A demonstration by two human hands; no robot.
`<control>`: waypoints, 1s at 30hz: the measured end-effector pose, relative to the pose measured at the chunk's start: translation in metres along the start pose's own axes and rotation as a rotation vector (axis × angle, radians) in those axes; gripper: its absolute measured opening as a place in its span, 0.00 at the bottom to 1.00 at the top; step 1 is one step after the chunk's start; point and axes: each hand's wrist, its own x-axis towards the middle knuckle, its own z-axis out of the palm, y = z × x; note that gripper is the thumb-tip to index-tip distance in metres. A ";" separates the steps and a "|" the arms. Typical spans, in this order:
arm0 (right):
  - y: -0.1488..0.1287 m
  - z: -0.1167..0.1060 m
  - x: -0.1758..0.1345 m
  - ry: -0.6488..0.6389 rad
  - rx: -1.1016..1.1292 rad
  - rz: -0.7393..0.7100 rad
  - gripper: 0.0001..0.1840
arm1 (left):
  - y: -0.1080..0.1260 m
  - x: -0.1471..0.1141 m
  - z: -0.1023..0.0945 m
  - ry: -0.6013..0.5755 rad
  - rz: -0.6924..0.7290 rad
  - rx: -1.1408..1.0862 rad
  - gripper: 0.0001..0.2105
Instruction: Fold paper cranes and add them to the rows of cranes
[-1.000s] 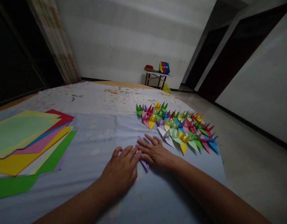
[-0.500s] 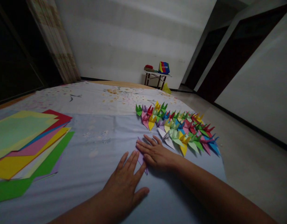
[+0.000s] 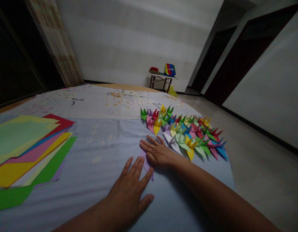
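Note:
A folded piece of purple paper (image 3: 146,165) lies flat on the cloth-covered table, partly hidden under my fingers. My left hand (image 3: 129,185) rests with spread fingers, its fingertips pressing on the paper's lower left side. From the right, my right hand (image 3: 158,152) lies flat over the upper end of the paper, fingers stretched out and covering its tip. Just beyond my right hand stand rows of folded paper cranes (image 3: 180,129) in many colours, the nearest being a white one (image 3: 172,142).
A fanned stack of coloured paper sheets (image 3: 35,148) lies at the left of the table. The blue and floral tablecloth (image 3: 103,135) has slight wrinkles. Against the far wall stands a small table (image 3: 163,76) with a colourful box (image 3: 170,69) on it.
My right hand has slid slightly up and left along the purple paper, covering its upper tip. My left hand has stayed in nearly the same place.

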 end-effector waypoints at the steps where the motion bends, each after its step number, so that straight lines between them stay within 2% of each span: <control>1: 0.001 0.001 0.003 0.009 -0.003 0.007 0.28 | 0.000 0.000 -0.001 -0.008 -0.002 0.000 0.28; 5: 0.009 -0.003 0.008 0.084 -0.016 0.072 0.28 | 0.002 0.002 -0.002 -0.016 -0.011 0.011 0.28; 9: 0.010 -0.012 -0.006 0.212 -0.024 0.178 0.27 | 0.001 0.001 0.000 -0.011 -0.005 0.019 0.29; 14: -0.006 -0.007 -0.031 0.098 0.011 0.040 0.26 | 0.000 0.002 -0.003 0.017 -0.016 0.034 0.30; 17: -0.015 0.000 -0.037 0.063 0.037 0.059 0.25 | 0.001 0.003 -0.005 0.029 -0.024 0.056 0.28; 23: -0.021 0.001 -0.036 0.070 0.048 0.120 0.26 | 0.000 0.004 -0.003 0.132 0.037 0.072 0.26; 30: -0.023 0.005 -0.031 0.158 0.001 0.175 0.26 | -0.002 0.004 -0.001 0.100 0.047 0.037 0.25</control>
